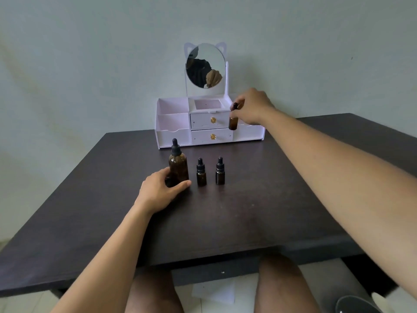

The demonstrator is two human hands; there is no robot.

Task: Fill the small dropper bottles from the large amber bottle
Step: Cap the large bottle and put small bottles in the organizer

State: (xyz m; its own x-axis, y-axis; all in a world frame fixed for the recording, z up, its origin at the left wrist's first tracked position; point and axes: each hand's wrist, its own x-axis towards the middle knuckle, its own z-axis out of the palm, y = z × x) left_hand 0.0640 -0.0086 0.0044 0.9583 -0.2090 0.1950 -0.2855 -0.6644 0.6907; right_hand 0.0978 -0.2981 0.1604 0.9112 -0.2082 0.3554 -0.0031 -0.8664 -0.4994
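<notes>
My left hand [161, 190] curls round the foot of the large amber bottle [178, 164], upright on the table [248, 211]; my right hand [253, 107] pinches the cap of a raised dropper bottle [233, 123], hanging upright, far back and right of the middle dropper bottle [201, 175] and right dropper bottle [220, 171].

Bare left hand [158, 192], bare left forearm [108, 245], bare right hand [253, 107], bare right forearm [338, 168], bare thighs [153, 294]

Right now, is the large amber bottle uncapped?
No, the large amber bottle wears its black dropper cap, with the left hand gripping its base.
</notes>
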